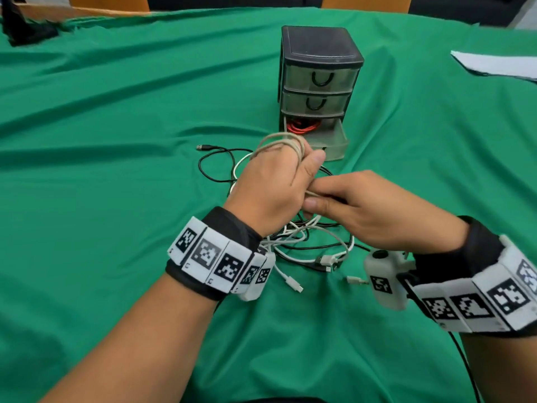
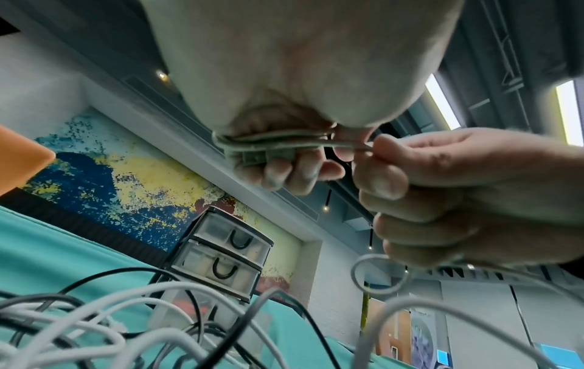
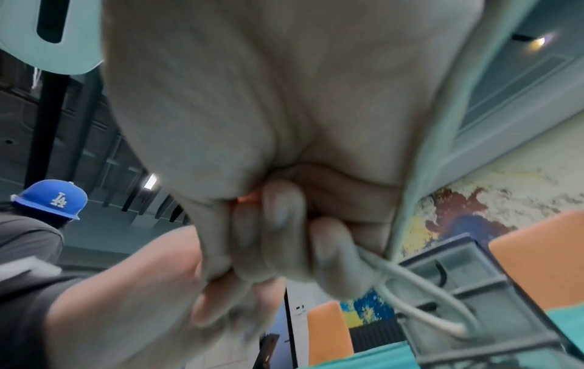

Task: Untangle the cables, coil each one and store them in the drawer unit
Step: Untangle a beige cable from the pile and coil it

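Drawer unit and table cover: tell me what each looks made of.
Drawer unit: hard plastic by the look, with a glossy black frame and cloudy see-through drawers; red cable shows inside the open bottom one. Table cover: matte green fabric, probably woven, lying in soft wrinkles.

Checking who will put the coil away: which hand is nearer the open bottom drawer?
Left. The left hand, wrapped in the beige cable, sits just in front of the open bottom drawer; the right hand is lower and farther back.

Green tablecloth (image 1: 116, 112); orange chairs (image 3: 328, 334); painted mural (image 2: 110, 162)
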### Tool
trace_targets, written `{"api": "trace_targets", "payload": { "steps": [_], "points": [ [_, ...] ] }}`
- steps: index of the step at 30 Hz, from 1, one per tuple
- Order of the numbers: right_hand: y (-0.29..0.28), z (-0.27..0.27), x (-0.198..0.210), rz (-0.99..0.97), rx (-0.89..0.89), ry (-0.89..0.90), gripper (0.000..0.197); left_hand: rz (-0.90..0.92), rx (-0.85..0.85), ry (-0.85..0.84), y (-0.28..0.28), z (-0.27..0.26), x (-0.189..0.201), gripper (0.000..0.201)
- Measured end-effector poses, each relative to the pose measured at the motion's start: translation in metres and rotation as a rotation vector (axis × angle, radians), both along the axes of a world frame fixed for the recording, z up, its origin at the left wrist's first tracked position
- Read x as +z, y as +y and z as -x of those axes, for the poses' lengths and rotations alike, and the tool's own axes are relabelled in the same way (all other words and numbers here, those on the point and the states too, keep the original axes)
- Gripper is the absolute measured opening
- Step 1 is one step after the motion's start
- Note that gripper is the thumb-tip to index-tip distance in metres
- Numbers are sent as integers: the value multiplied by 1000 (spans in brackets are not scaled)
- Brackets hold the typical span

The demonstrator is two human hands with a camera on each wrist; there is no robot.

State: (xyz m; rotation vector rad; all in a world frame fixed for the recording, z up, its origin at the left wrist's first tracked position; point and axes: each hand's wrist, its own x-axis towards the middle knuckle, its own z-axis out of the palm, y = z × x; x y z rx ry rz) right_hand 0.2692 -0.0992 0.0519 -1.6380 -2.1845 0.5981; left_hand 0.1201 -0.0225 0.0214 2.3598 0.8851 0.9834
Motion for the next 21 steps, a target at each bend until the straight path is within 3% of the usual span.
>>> {"api": "trace_targets", "payload": {
  "steps": [4, 7, 13, 16, 19, 21],
  "points": [
    [-1, -9, 10, -68, -42, -28, 13, 122, -21, 231, -2, -1, -1, 60],
    [0, -12, 10, -101, -77, -28, 10, 192, -33, 283, -1, 1, 0, 71],
    [5, -34, 8, -93, -235, -179, 21, 316, -83, 124, 1, 13, 7, 62],
    [9, -42, 8, -104, -317, -239, 16, 383, -115, 10, 1, 17, 10, 62],
    [13, -50, 4, -99, -399, -206, 18, 435, -138, -51, 2, 18, 12, 61],
    [14, -57, 3, -120, -448, -119, 31, 467, -161, -78, 2, 19, 12, 62]
  ]
}}
